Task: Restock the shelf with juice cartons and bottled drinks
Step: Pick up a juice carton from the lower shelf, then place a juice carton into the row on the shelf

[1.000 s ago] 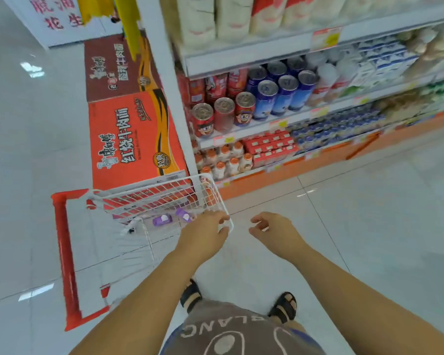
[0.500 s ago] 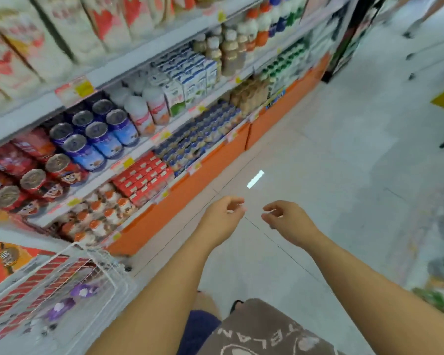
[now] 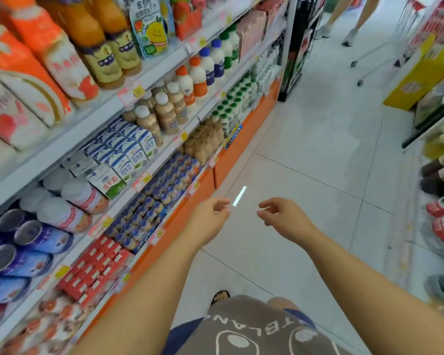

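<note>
Over the tiled floor [image 3: 305, 149] of the aisle, we hold both arms out, our left hand [image 3: 210, 216] and right hand [image 3: 283, 219] near each other, fingers loosely curled, holding nothing. To our left the shelf [image 3: 164, 70] carries milk cartons [image 3: 131, 155], beige bottled drinks [image 3: 168, 112] just beside them, and blue cans [image 3: 31, 242] further along.

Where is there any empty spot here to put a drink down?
Only the tiled floor is bare, between the orange shelf base and the yellow box, under the empty left hand and right hand. The shelves look packed: milk cartons, blue cans and small bottles reach the front edge; I see no gap.
</note>
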